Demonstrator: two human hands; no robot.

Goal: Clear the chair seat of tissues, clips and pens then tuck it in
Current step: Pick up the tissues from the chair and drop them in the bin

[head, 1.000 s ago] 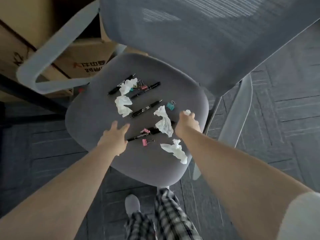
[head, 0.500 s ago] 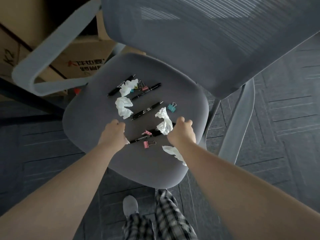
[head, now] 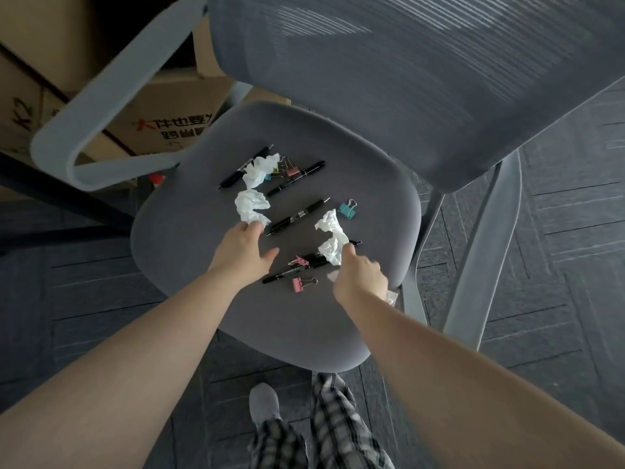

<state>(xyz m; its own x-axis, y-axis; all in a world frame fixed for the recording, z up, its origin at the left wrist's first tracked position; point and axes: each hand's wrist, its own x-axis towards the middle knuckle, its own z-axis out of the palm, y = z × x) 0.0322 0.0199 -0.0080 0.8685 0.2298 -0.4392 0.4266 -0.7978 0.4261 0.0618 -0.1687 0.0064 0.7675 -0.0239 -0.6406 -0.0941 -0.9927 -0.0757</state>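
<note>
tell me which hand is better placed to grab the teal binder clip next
Right. The teal binder clip lies on the seat's right side, just beyond the tissue that the right hand is touching. The left hand is across the seat at another tissue, with a pen between.

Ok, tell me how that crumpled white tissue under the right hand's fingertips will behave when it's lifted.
The tissue looks thin and crumpled, so it will probably be very light and floppy, squashing in the right hand rather than keeping its shape. It lies across a black pen, which may roll or shift a little as the tissue comes away.
</note>
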